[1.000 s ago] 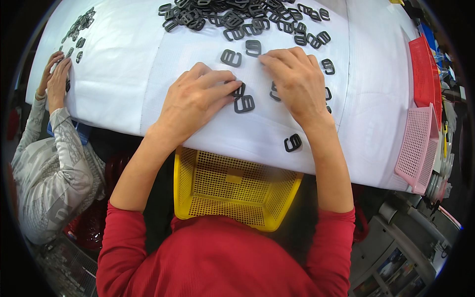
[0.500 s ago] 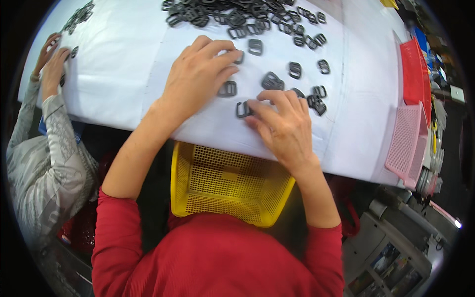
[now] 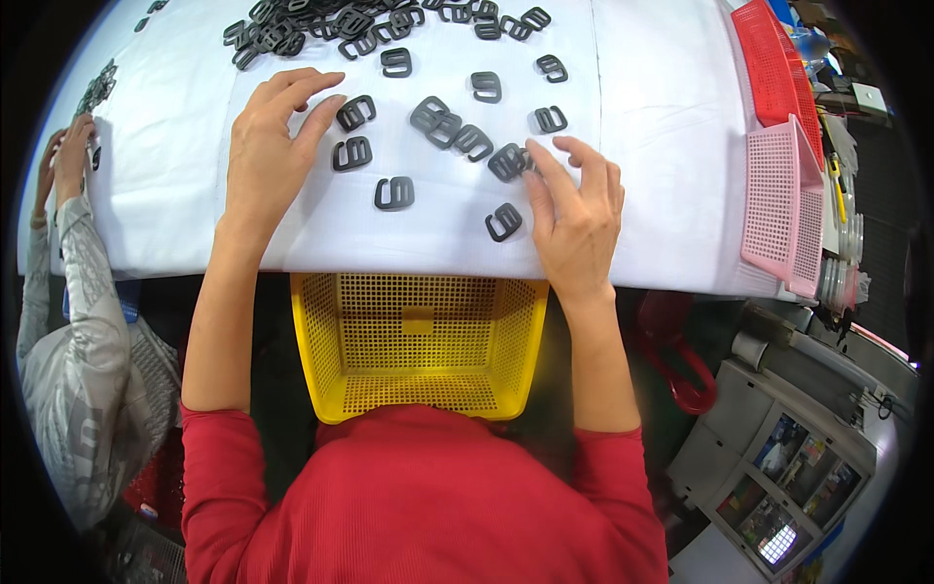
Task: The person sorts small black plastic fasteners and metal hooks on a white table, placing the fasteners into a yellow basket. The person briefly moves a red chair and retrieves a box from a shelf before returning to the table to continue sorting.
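Black plastic slide buckles lie scattered on the white-covered table, with a dense pile of buckles [image 3: 311, 24] at the far side. My left hand [image 3: 263, 146] is over the table at left, fingers apart and nothing in them. Just beyond its thumb are a tilted buckle [image 3: 356, 113] and a flatter buckle [image 3: 352, 153]. My right hand [image 3: 579, 209] has its thumb and forefinger apart at the edge of a small buckle cluster [image 3: 507, 163]; whether they touch it, I cannot tell. A single buckle [image 3: 504, 222] lies left of that hand, and another buckle [image 3: 394, 193] sits between both hands.
Below the table's near edge is a yellow mesh basket [image 3: 418, 375]. A red basket [image 3: 773, 63] and a pink basket [image 3: 783, 200] line the right edge. At far left, a co-worker's hands [image 3: 68, 161] work beside a smaller buckle pile [image 3: 97, 88].
The view has shifted, so the table appears further left. My left hand has drawn back from a buckle it partly covered. My right hand has left one buckle and moved rightward to the cluster.
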A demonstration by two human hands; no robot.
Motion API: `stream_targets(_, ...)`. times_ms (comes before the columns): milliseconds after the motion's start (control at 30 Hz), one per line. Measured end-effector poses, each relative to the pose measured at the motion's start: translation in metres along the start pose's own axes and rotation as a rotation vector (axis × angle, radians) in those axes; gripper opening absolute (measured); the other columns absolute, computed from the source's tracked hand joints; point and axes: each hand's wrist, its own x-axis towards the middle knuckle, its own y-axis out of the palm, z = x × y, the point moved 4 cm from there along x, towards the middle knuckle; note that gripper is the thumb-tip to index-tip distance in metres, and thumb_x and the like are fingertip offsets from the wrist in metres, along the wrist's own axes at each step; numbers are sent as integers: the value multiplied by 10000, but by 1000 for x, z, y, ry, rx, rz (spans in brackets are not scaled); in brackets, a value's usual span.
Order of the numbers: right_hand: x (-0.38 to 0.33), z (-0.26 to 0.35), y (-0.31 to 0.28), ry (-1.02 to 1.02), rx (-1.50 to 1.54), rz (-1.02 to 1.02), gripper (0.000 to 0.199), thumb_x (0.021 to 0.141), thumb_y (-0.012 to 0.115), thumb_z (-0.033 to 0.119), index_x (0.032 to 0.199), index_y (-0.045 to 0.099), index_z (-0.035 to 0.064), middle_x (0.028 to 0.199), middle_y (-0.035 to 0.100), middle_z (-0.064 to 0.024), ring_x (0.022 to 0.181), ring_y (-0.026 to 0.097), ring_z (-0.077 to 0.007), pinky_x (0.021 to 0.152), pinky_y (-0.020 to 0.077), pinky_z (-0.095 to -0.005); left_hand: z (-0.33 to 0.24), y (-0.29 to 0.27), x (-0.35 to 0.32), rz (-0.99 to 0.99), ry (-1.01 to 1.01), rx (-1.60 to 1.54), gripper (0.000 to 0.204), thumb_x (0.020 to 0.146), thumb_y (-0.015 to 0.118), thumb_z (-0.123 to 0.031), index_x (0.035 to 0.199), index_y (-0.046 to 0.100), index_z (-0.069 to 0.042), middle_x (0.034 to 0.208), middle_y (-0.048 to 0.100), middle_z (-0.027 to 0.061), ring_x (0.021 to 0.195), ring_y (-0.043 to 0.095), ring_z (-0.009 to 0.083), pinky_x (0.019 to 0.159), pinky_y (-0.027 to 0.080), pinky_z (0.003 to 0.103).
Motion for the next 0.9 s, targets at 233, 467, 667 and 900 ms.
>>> stream_targets(233, 15, 30, 26, -140, 23, 73, 292, 760, 677, 203, 1051, 655, 201, 1154, 514, -40, 1054, 457, -255, 820, 374, -383, -17, 16, -11, 101, 323, 124, 334, 789, 575, -6, 1075, 664, -152, 1125, 614, 15, 983, 545, 203, 824, 453, 313)
stream_targets(467, 36, -35, 11, -65, 25, 10, 232, 782, 668, 206, 1002, 681, 136, 993, 612, -16, 936, 540, -213, 768, 405, -353, -21, 31, -6, 191, 431, 432, 359, 769, 556, -12, 1092, 647, -138, 1163, 601, -30, 1050, 514, 182, 900, 401, 320)
stream_targets(667, 44, -38, 22, -62, -47, 34, 208, 767, 690, 195, 949, 691, 96, 944, 641, -14, 861, 575, -182, 706, 429, -311, 0, 1, -13, 65, 246, 123, 275, 812, 563, -14, 1059, 656, -93, 1099, 624, 16, 1005, 542, 197, 863, 447, 323)
stream_targets(900, 35, -50, 0, 175, 85, 15, 223, 765, 702, 212, 948, 690, 85, 918, 618, -74, 856, 563, -216, 718, 455, -315, 15, -23, -33, 48, 82, 40, 301, 815, 560, -4, 1091, 645, -89, 1124, 615, 60, 1059, 540, 221, 878, 456, 316)
